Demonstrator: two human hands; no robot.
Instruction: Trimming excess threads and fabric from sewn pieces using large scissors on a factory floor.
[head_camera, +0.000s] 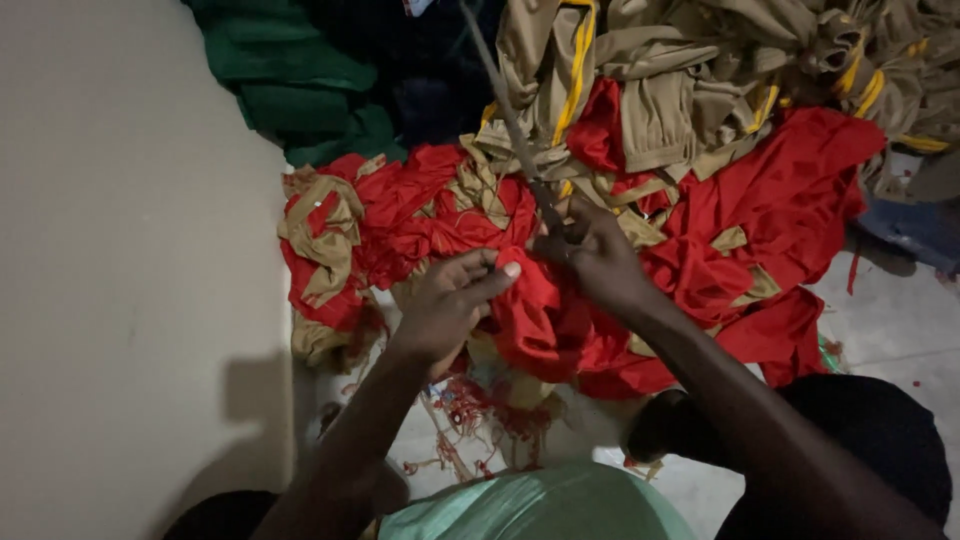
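My left hand (447, 303) pinches a fold of red cloth (530, 310) in front of me. My right hand (598, 258) grips a pair of long dark scissors (515, 130) by the handles, and the blades point up and away over the pile. The two hands almost touch over the red cloth. A heap of red and tan garment pieces (420, 215) lies under and around both hands. Whether the blades are cutting anything is hidden by my fingers.
Tan garments with yellow stripes (690, 80) are piled at the back right. Dark green cloth (300, 80) lies at the back left beside a pale wall (120, 250). Red thread scraps (470, 420) litter the floor near my knees.
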